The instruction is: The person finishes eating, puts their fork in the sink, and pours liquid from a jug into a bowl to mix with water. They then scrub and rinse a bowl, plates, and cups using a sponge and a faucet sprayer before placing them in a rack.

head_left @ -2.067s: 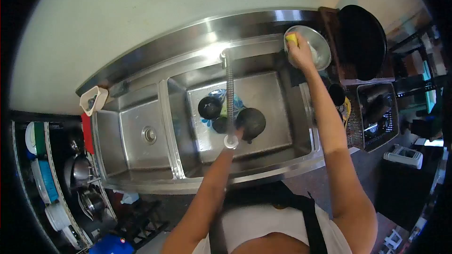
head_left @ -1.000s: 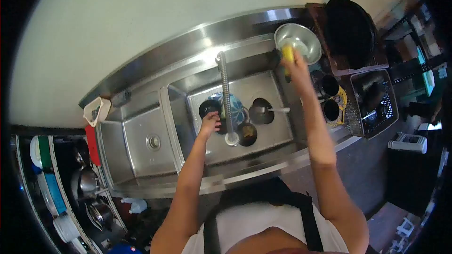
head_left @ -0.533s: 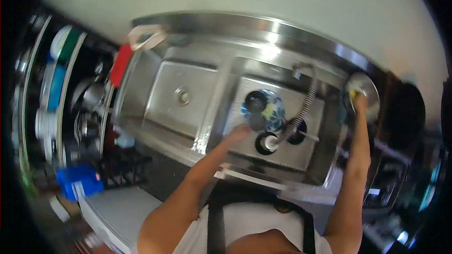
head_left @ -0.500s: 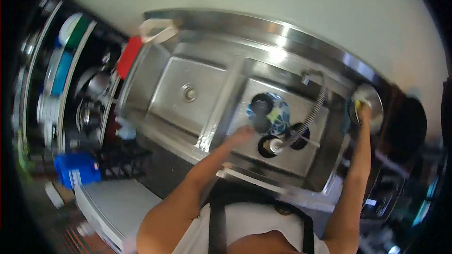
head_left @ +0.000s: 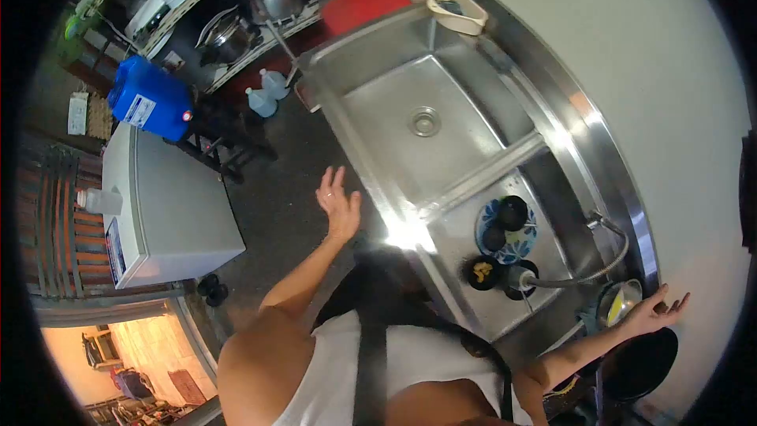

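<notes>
My left hand (head_left: 339, 205) is raised beside the sink's front edge, fingers spread, holding nothing. At the far end, my right hand (head_left: 658, 313) reaches past a metal bowl (head_left: 632, 295), its fingers apart and nothing in them. A yellow item (head_left: 613, 309), perhaps a sponge, lies in that bowl. In the nearer basin of the steel sink (head_left: 441, 246) lies a blue-and-white floral plate (head_left: 516, 248) with two dark round items (head_left: 512, 211) on it. Beside it sit a dark bowl (head_left: 481, 272) holding yellowish pieces and another dark bowl, partly hidden by the faucet head (head_left: 518, 277).
A flexible faucet hose (head_left: 591, 278) arches over the basin. A cream container (head_left: 457, 8) sits on the sink's far corner. A black pan (head_left: 643, 363) hangs or stands at right. A blue jug (head_left: 150, 99), white freezer (head_left: 169, 205) and pot shelves (head_left: 276, 0) are at left.
The view has turned toward the left. My right hand has come away from the inside of the metal bowl and opened. My left hand has left the basin and moved beyond its front edge.
</notes>
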A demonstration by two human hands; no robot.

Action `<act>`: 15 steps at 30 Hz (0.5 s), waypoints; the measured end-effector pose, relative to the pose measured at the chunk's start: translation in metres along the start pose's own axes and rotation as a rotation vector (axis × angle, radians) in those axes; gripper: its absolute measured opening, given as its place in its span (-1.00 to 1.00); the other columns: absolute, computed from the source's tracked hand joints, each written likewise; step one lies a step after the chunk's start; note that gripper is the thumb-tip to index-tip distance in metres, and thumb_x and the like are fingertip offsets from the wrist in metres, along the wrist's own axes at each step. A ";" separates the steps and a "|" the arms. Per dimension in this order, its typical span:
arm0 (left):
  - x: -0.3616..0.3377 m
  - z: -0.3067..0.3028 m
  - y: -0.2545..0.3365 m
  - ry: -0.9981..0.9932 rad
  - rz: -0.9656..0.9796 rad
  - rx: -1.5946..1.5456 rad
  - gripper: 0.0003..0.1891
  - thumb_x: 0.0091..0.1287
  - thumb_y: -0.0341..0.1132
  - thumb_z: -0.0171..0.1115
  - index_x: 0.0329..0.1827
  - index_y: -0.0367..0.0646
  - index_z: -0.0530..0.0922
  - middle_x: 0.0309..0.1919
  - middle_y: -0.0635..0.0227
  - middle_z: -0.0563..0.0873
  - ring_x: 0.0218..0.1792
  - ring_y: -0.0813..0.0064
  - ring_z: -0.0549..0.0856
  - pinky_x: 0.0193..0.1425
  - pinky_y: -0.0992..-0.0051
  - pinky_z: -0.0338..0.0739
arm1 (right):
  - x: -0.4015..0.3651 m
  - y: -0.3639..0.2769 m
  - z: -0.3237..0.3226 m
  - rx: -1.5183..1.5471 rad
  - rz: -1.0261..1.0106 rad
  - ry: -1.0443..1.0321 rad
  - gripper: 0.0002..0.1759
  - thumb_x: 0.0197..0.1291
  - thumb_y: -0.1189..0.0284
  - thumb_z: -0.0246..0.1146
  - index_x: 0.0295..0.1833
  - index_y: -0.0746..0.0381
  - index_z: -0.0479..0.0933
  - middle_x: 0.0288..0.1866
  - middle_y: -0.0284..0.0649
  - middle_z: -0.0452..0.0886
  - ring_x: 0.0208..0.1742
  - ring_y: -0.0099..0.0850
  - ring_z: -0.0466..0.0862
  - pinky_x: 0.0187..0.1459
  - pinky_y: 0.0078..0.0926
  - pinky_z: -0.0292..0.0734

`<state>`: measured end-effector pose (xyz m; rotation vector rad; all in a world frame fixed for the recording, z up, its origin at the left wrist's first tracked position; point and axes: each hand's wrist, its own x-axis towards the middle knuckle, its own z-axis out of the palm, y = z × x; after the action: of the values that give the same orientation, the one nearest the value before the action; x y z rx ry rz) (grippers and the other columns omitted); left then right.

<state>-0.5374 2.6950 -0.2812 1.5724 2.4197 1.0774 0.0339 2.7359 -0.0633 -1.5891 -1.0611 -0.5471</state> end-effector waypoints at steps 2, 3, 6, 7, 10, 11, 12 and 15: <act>-0.008 -0.016 -0.087 -0.018 -0.253 0.170 -0.34 0.25 -0.16 0.12 0.41 0.04 0.12 0.36 0.02 0.16 0.38 0.01 0.12 0.41 -0.08 -0.16 | -0.024 -0.097 0.010 -0.022 -0.192 0.030 -0.43 0.22 0.43 0.24 0.32 0.29 0.26 0.27 -0.04 0.34 0.28 -0.21 0.36 0.30 -0.28 0.23; -0.018 -0.024 -0.144 -0.186 -0.407 0.244 -0.35 0.26 -0.11 0.10 0.41 0.05 0.13 0.36 0.02 0.19 0.38 0.00 0.14 0.41 -0.08 -0.11 | -0.042 -0.139 0.025 -0.004 -0.190 0.039 -0.43 0.22 0.43 0.24 0.32 0.29 0.26 0.27 -0.04 0.34 0.28 -0.21 0.36 0.30 -0.28 0.23; -0.102 -0.028 -0.399 -0.765 -0.596 0.464 -0.40 0.23 0.00 0.06 0.37 0.14 0.28 0.37 0.07 0.24 0.32 0.01 0.30 0.32 -0.01 0.20 | -0.114 -0.253 0.065 0.242 -0.255 -0.094 -0.38 0.21 0.48 0.21 0.34 0.34 0.18 0.36 -0.06 0.24 0.36 -0.18 0.26 0.38 -0.20 0.06; -0.058 -0.115 -0.298 -0.885 -1.153 0.484 -0.37 0.21 0.05 0.09 0.37 0.13 0.29 0.36 0.13 0.28 0.34 0.09 0.30 0.34 0.08 0.22 | -0.145 -0.295 0.081 0.242 -0.218 -0.187 -0.38 0.19 0.49 0.21 0.34 0.34 0.18 0.35 -0.05 0.25 0.38 -0.17 0.23 0.40 -0.19 0.02; -0.114 -0.172 -0.414 -0.851 -1.443 0.451 -0.36 0.21 0.07 0.13 0.36 0.07 0.32 0.30 0.30 0.39 0.39 0.20 0.22 0.35 0.16 0.20 | -0.239 -0.370 0.151 0.358 -0.160 -0.506 -0.33 0.08 0.52 0.23 0.33 0.35 0.19 0.32 -0.03 0.27 0.40 -0.15 0.19 0.41 -0.18 -0.04; -0.110 -0.187 -0.435 -0.854 -1.449 0.456 -0.36 0.21 0.07 0.13 0.36 0.07 0.32 0.30 0.30 0.39 0.39 0.20 0.22 0.35 0.16 0.20 | -0.272 -0.389 0.177 0.380 -0.198 -0.577 -0.32 0.06 0.52 0.24 0.32 0.36 0.19 0.32 -0.01 0.27 0.38 -0.10 0.20 0.40 -0.19 -0.04; -0.105 -0.210 -0.464 -0.947 -1.380 0.493 -0.41 0.25 0.00 0.11 0.35 0.06 0.33 0.30 0.30 0.40 0.37 0.23 0.26 0.36 0.15 0.19 | -0.304 -0.407 0.206 0.393 -0.222 -0.673 -0.29 0.03 0.50 0.27 0.32 0.35 0.19 0.34 0.03 0.24 0.39 -0.06 0.17 0.40 -0.17 -0.05; -0.093 -0.237 -0.564 -1.324 -1.092 0.608 -0.47 0.29 -0.12 0.08 0.34 0.02 0.33 0.31 0.27 0.39 0.36 0.26 0.31 0.38 0.17 0.18 | -0.388 -0.483 0.270 0.335 -0.209 -0.912 -0.25 0.01 0.46 0.29 0.35 0.26 0.19 0.37 0.16 0.15 0.40 0.04 0.11 0.38 -0.10 -0.04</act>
<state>-1.0288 2.3637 -0.4586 0.3623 1.9295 -0.7254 -0.6170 2.8561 -0.1997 -1.4317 -1.8904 0.2762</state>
